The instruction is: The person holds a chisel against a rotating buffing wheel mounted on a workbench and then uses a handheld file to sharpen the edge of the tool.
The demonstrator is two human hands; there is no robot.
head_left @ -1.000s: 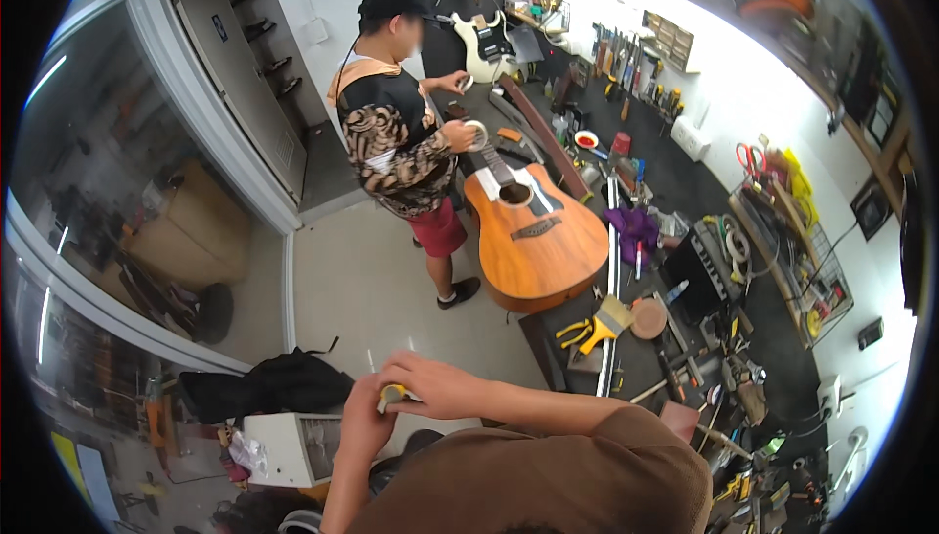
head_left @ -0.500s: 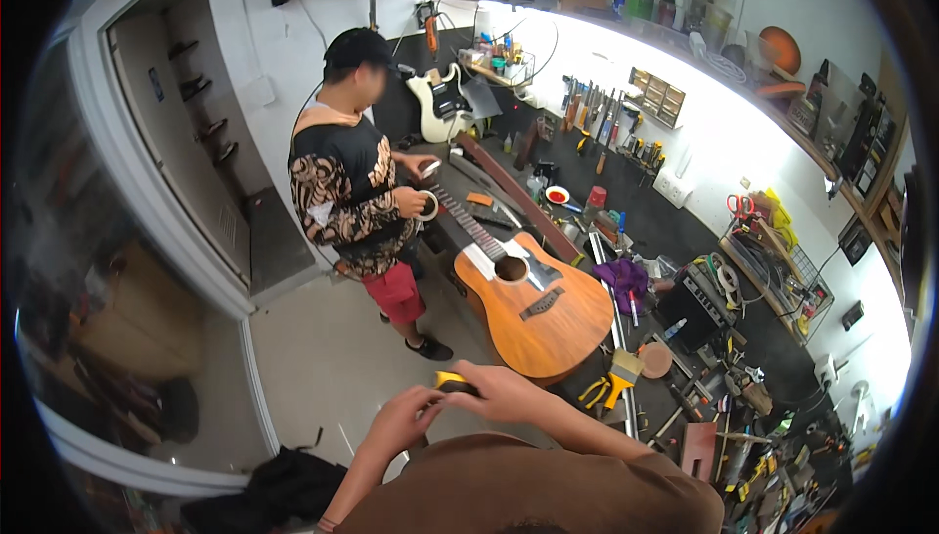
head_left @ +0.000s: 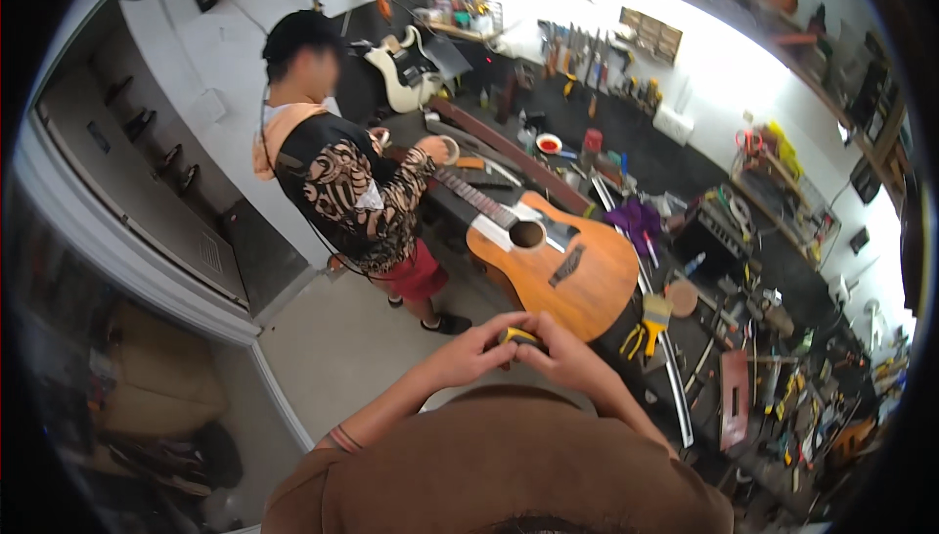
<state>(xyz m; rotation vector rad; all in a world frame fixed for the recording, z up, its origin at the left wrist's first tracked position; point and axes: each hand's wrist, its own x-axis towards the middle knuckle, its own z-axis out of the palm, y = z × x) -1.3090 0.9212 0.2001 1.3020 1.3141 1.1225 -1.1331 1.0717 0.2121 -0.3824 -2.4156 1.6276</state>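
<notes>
Close to my body, both hands are closed around a small black-and-yellow tape measure (head_left: 521, 337). My left hand (head_left: 479, 346) grips its left side, and my right hand (head_left: 567, 350) holds it from the right with fingers bent over the top. The underside of the tape measure is hidden by my fingers. Just beyond my hands lies an acoustic guitar (head_left: 587, 285), face up on the dark workbench (head_left: 646, 392), its neck pointing away to the far left. White strips lie on its top beside the soundhole.
A person (head_left: 342, 162) in a patterned top stands at the guitar's neck, a roll of tape (head_left: 450, 151) in one hand. A brush (head_left: 653, 314), yellow pliers (head_left: 634, 340), a metal straightedge (head_left: 675, 392) and a purple cloth (head_left: 638, 223) lie on the bench. A white electric guitar (head_left: 406, 69) leans behind.
My view has turned and shifted. My hands have come together around the tape measure, farther right and higher in view. The other person has leaned toward the guitar's neck with the tape roll.
</notes>
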